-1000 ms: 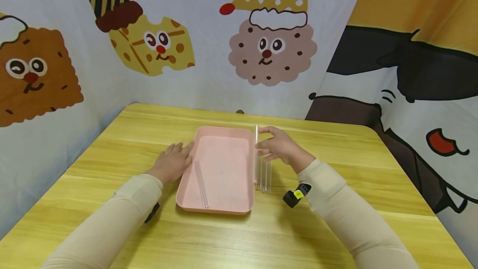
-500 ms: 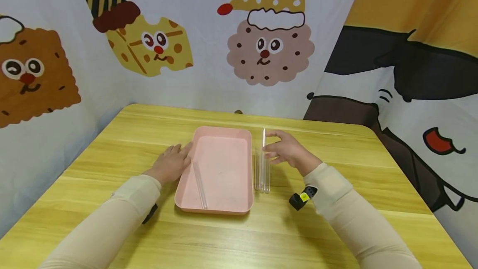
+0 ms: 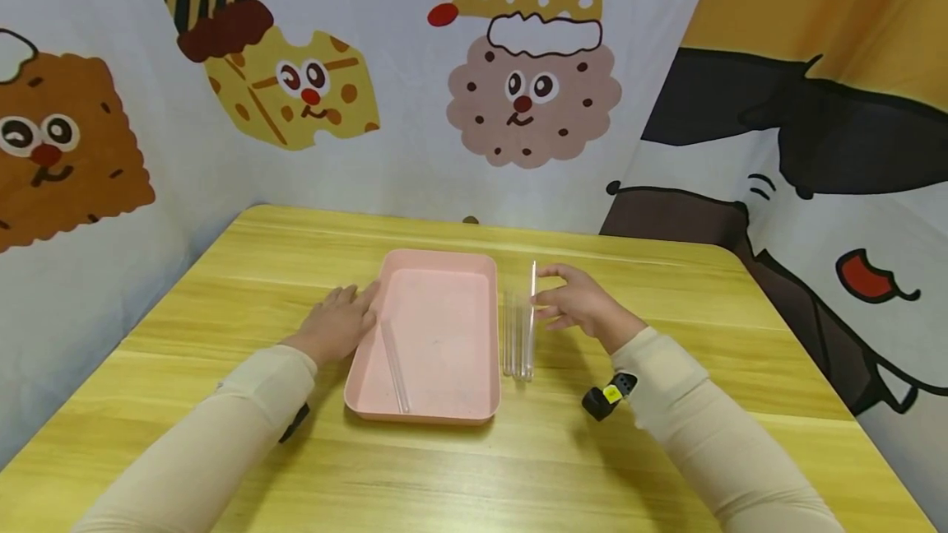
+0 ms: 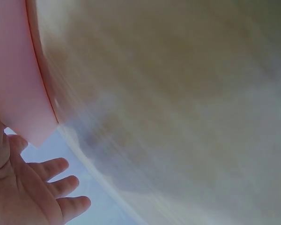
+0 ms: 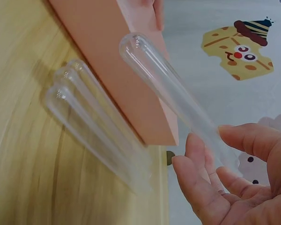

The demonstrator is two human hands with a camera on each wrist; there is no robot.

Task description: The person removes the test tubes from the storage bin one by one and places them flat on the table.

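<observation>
My right hand (image 3: 581, 303) pinches a clear glass test tube (image 5: 159, 77) between thumb and fingers, its rounded end pointing away from the palm. Below it, three more test tubes (image 5: 91, 124) lie side by side on the table, along the right side of a pink tray (image 3: 444, 336). Another test tube (image 3: 396, 368) lies at a slant inside the tray, towards its left wall. My left hand (image 3: 336, 323) rests at the tray's left side with its fingers extended; the left wrist view shows those fingers (image 4: 63, 187) spread beside the pink wall.
The tray stands on a yellow wood-grain table (image 3: 629, 467). Behind it hangs a white cloth (image 3: 415, 179) with cartoon food prints, and a second printed cloth (image 3: 800, 187) closes off the right side.
My right hand has moved a little to the right, carrying the test tube from beside the tray's rim to over the outer side of the lying tubes. The left hand stays put.
</observation>
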